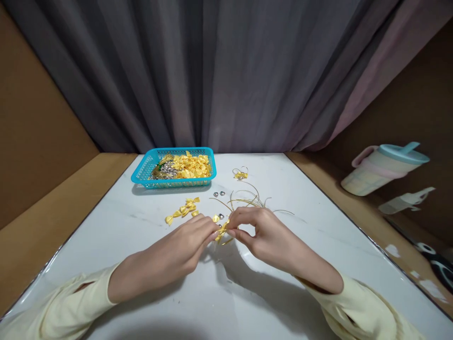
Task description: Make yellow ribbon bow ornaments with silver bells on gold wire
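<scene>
Over the middle of the white table, my left hand [191, 241] and my right hand [260, 233] meet with fingertips pinched. Between them is a yellow ribbon bow [222, 231] with a thin gold cord around or beside it; the fingers partly hide how the two join. Just beyond my right hand lies a loose bunch of gold cords [253, 200]. Several yellow bows [182, 211] lie in a row beyond my left hand. A few small silver gems [218, 194] rest between the bows and the cords. Farther back sits a yellow bow with a looped cord [240, 174].
A blue plastic basket [173, 183] at the back left holds yellow bows, silver gems and gold cords. On the brown ledge at right stand a tumbler [384, 170] with a straw lid, a small clear bottle [403, 202] and black-handled scissors [442, 269]. A grey curtain [212, 75] hangs behind.
</scene>
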{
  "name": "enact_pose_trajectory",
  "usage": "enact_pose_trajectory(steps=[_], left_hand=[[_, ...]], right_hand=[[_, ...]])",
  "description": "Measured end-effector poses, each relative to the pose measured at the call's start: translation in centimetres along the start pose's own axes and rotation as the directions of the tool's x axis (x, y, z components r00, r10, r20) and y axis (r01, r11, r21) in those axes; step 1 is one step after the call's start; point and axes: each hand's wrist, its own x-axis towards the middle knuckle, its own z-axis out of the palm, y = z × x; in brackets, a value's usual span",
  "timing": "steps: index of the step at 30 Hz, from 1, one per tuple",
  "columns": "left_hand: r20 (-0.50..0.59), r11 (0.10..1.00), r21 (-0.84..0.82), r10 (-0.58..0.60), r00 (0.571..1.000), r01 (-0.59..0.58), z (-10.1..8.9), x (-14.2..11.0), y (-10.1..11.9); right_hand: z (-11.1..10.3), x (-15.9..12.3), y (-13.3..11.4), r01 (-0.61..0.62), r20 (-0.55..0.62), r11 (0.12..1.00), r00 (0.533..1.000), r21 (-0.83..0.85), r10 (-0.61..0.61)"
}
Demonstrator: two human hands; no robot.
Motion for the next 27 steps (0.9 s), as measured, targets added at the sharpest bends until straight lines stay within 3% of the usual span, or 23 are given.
enact_pose_trajectory(steps=[6, 13, 20, 27], left_hand=[[-0.037, 1.000, 0.011, -0.010, 0.999, 0.010, 0.1, 0.5, 0.4], [-0.108, 0.999, 0.034, -0.020, 0.994, 0.024, 0.7, 1.0, 0.4], [-0.138, 0.996, -0.050, -0.075, 0.988, 0.069, 0.9, 1.3, 0.2], [-0.178, 0.995, -0.096, -0.042, 0.983, 0.025, 1.1, 1.6, 0.3]], right_hand=[[0.2, -0.1, -0.2, -0.053, -0.029, 0.998, 0.998, -0.017, 0.053], [0.0, -0.3, -0.2, -0.032, -0.048, 0.998, 0.998, -0.061, 0.029], [0.1, -0.3, -0.1, -0.028, -0.065, 0.998, 0.998, -0.064, 0.024], [0.3, -0.4, -0.1, -0.047, -0.051, 0.994, 0.998, -0.097, 0.042]])
